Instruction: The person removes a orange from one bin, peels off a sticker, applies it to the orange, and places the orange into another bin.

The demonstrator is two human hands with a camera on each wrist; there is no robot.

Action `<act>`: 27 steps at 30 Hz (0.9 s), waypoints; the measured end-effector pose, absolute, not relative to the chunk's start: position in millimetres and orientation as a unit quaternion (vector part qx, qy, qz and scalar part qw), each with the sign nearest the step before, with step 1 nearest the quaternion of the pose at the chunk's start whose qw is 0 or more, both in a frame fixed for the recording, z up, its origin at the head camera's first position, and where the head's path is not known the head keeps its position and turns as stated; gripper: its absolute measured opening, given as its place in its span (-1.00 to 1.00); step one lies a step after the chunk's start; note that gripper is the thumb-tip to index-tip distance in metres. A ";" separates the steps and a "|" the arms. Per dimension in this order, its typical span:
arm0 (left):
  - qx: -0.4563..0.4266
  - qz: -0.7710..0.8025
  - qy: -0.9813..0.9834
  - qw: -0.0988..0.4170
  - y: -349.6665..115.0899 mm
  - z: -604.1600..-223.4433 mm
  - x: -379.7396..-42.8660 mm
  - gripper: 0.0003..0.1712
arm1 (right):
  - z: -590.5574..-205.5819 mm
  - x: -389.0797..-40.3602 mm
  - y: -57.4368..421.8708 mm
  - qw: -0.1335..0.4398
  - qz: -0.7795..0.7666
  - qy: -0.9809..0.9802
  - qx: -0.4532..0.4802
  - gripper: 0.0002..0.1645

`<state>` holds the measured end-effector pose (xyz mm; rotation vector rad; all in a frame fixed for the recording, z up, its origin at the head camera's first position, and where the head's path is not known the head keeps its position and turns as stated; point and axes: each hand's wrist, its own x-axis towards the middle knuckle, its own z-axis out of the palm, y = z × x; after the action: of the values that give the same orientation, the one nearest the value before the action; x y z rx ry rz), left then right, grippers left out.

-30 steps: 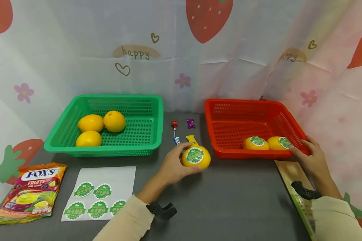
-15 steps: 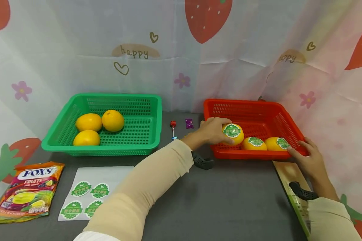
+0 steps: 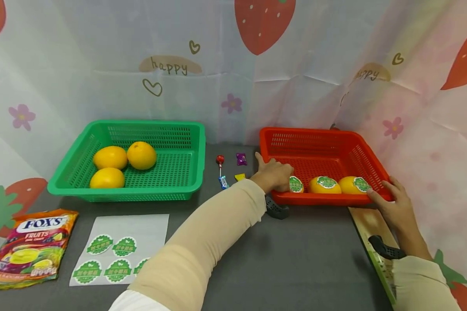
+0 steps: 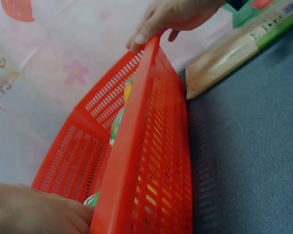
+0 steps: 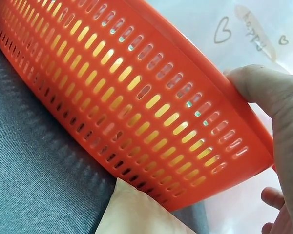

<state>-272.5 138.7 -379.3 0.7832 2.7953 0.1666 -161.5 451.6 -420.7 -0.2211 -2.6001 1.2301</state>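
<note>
Inside the front left of the red basket (image 3: 307, 199), my left hand (image 3: 273, 173) holds an orange (image 3: 296, 185) with a green-and-white sticker. The hand covers the fruit's left part, and its fingertips are hidden. Two more stickered oranges, a middle one (image 3: 325, 185) and a right one (image 3: 353, 185), lie along the front wall. My right hand (image 3: 398, 209) grips the basket's front right corner; in the right wrist view its thumb (image 5: 254, 80) lies on the rim. The left wrist view shows part of my left hand (image 4: 34, 212) low beside the basket wall.
A green basket (image 3: 124, 197) holds three plain oranges (image 3: 142, 155) at left. Before it lie a sticker sheet (image 3: 140, 224) and a candy bag (image 3: 29, 250). A lollipop (image 3: 220, 160) and wrapped sweets (image 3: 241, 159) lie between the baskets. A flat beige-and-green packet (image 3: 367, 224) lies at right.
My left hand has carried the stickered orange right from over the table, then down into the red basket beside the other two. My right hand has stayed at the basket's corner.
</note>
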 end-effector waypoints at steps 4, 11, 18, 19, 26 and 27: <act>0.260 0.053 0.957 0.115 138.8 -378.0 -271.6 -0.60 | -421.7 -161.2 450.5 0.129 0.423 -0.893 -0.078 -0.12; 0.249 0.093 0.958 0.110 139.6 -378.8 -273.1 -0.56 | -421.0 -160.5 450.0 0.126 0.425 -0.893 -0.080 -0.12; 0.243 0.126 0.957 0.093 137.0 -381.4 -272.5 -0.12 | -419.8 -162.5 450.6 0.123 0.431 -0.890 -0.082 -0.11; 0.246 0.141 0.955 0.086 135.3 -381.6 -271.2 -0.10 | -419.9 -162.0 450.8 0.123 0.432 -0.890 -0.081 -0.12; 0.317 0.276 0.907 -0.009 96.5 -365.1 -253.6 -0.21 | -424.0 -160.8 453.2 0.131 0.427 -0.891 -0.076 -0.12; 0.331 0.288 0.898 -0.023 88.4 -361.7 -250.8 -0.22 | -424.1 -161.1 453.3 0.131 0.424 -0.893 -0.077 -0.12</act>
<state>-250.8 88.4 -361.7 1.0564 2.8634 0.9197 -161.1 453.3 -424.1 -0.2229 -2.5926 1.2302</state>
